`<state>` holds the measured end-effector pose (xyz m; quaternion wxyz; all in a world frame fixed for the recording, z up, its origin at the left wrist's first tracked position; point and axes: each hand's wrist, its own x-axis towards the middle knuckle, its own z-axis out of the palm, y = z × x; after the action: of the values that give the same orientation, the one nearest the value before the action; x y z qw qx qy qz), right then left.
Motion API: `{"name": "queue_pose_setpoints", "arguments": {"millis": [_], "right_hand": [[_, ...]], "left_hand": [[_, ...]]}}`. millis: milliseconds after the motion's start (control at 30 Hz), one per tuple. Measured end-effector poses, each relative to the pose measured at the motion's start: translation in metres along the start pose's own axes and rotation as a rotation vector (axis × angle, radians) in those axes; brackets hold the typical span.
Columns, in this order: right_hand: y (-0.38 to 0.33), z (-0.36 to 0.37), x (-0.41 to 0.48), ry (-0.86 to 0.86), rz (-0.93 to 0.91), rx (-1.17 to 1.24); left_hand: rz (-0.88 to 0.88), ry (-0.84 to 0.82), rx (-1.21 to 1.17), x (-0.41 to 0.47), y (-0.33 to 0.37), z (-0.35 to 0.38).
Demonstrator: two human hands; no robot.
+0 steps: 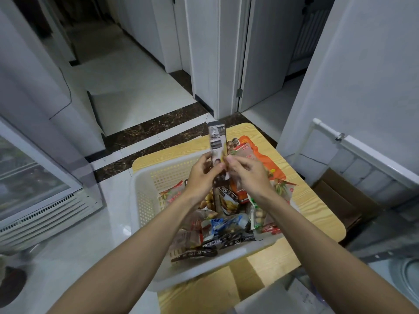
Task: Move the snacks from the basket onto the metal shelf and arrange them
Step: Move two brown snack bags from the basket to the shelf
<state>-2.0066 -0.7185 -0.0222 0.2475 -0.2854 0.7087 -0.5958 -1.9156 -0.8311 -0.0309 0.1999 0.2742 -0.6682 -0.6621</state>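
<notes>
Both the left hand point(201, 175) and right hand point(247, 173) pinch one slim grey-and-black snack packet point(217, 138) upright.

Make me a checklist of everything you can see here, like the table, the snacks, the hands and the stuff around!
Surface: small wood-grain table, on a pale tiled floor.
Job's things: white plastic basket on the table, full of mixed snack packets; orange packet at its far side. No metal shelf in view.
Clutter: nothing seen on the bare table.
Grippers: left hand and right hand together hold a tall grey snack packet upright above the basket.
Cables: nothing seen.
Surroundings: glass-front cabinet at left, white radiator at right, cardboard box beneath it, white doorways beyond.
</notes>
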Motion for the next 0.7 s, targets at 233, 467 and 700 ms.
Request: {"name": "queue_pose_setpoints", "arguments": {"millis": [233, 467, 700], "right_hand": [[0.006, -0.011, 0.006, -0.127, 0.077, 0.086], [0.005, -0.020, 0.004, -0.012, -0.033, 0.033], [0.011, -0.029, 0.009, 0.075, -0.038, 0.010]], "left_hand": [[-0.057, 0.028, -0.099, 0.003, 0.002, 0.002], [-0.177, -0.065, -0.016, 0.008, -0.021, -0.008], [-0.222, -0.213, 0.202, 0.014, -0.060, -0.014]]}}
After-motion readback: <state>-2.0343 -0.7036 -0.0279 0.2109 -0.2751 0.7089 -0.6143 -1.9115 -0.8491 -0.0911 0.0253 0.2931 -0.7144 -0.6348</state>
